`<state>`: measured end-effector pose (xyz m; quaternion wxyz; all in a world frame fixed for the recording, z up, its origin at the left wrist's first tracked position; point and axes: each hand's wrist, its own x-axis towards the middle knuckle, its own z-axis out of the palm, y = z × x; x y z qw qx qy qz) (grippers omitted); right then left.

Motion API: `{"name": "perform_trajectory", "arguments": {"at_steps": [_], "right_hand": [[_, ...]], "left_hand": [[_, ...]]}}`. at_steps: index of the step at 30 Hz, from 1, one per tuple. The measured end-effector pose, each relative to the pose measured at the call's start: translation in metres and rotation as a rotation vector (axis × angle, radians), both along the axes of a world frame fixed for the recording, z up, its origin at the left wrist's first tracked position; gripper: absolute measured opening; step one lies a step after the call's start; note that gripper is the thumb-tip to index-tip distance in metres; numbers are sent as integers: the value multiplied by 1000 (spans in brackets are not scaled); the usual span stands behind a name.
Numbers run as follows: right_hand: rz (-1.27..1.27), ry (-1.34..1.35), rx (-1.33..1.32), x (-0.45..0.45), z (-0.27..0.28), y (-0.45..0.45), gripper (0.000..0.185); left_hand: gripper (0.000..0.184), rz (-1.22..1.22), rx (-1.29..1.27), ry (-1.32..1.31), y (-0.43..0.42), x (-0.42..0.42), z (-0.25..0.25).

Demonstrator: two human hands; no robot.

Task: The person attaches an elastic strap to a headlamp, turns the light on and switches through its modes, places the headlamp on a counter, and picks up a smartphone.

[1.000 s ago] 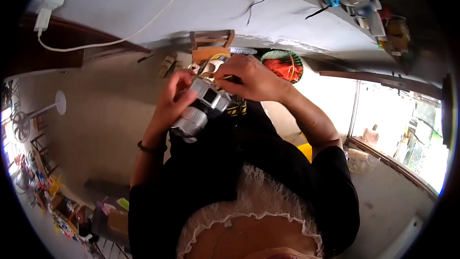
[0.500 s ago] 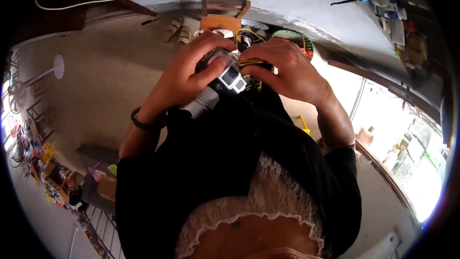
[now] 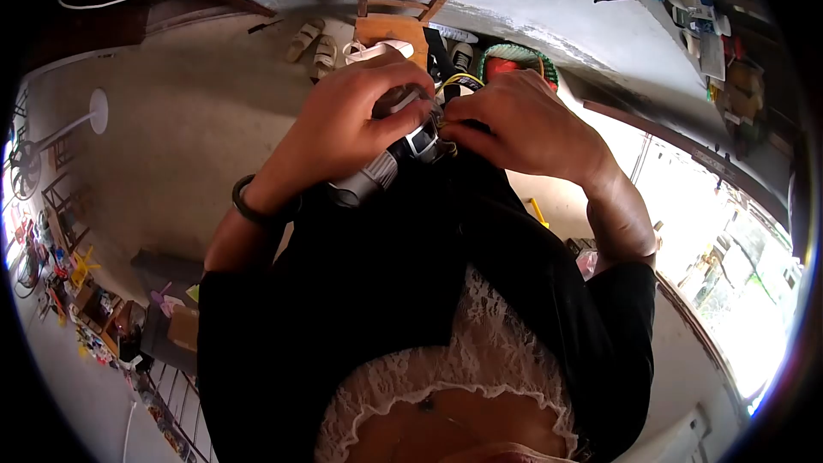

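Silver-grey camera [image 3: 381, 170] w/ a stout lens barrel [image 3: 353, 189], held btwn the fingers of both bare hands, just above the wearer's dark-clothed lap. The fingers hide much of its body. What shows: a pale, smooth lens end, a band of fine ridges, a dark collar, then a silver-edged body w/ a dark panel right beside the L thumb. Long axis of the lens runs on a diagonal: body end up btwn the two sets of fingertips, lens slanting down & L, out from under the L thumb & palm, so its front end points below the L wrist. L hand [image 3: 347, 120] grasps the body, fingers curled over the far side, thumb laid across the near side. R hand [image 3: 531, 124] has thumb & forefinger pinched at the body's R edge, on what looks like a yellow-and-black strap [image 3: 463, 77]; some of it arcs out just past the R fingertips, exact grip partly hidden. Dark bracelet [image 3: 243, 201] on the wrist, behind the L fingers. Beyond the fingertips, near the wall: wooden chair [image 3: 377, 28]; pair of sandals [image 3: 305, 39] past the L knuckles; green basket [image 3: 501, 49] w/ red contents, just past the R knuckles.
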<state>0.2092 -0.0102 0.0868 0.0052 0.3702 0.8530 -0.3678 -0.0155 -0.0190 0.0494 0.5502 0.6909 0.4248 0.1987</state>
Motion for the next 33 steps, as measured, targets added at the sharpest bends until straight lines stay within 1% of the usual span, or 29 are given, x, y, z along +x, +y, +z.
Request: {"name": "perform_trajectory", "arguments": {"at_steps": [4, 5, 7, 8, 10, 13, 14, 16, 18, 21, 24, 27, 33], "right_hand": [[54, -91, -39, -6, 2, 5, 24], [60, -108, -48, -8, 2, 7, 24], [65, -124, -205, -10, -1, 13, 24], [67, -133, -281, -11, -2, 15, 25], [46, -74, -241, -9, -5, 13, 22], [-8, 32, -95, -6, -12, 7, 18], [-33, 74, -31, -6, -13, 2, 17], [-137, 141, 42, -5, -15, -5, 18], [-222, 223, 117, -6, -14, -13, 23], [-198, 215, 237, -9, -9, -21, 21], [-132, 171, 246, -7, -9, -30, 18], [-108, 173, 171, -5, -11, -35, 16], [-79, 248, 244, -7, -18, -42, 16]], "left_hand": [[13, 22, 34, 7, -2, 0, -7], [15, -7, 53, 30, -1, 0, -6], [21, -64, 89, 78, 1, -1, -1], [24, -42, 126, 75, 0, -2, -2], [29, 3, 197, 62, -2, -1, -6], [34, 16, 122, 118, 0, -7, -4], [34, 24, 111, 95, 0, -9, -4], [35, 38, 88, 44, 0, -10, -4], [37, 11, 128, 47, 1, -10, -5], [38, -19, 159, 49, 1, -12, -6], [38, -49, 171, 56, -1, -13, -6], [39, -97, 155, 47, -1, -14, -6], [41, -121, 123, 35, -7, -14, -8]]}}
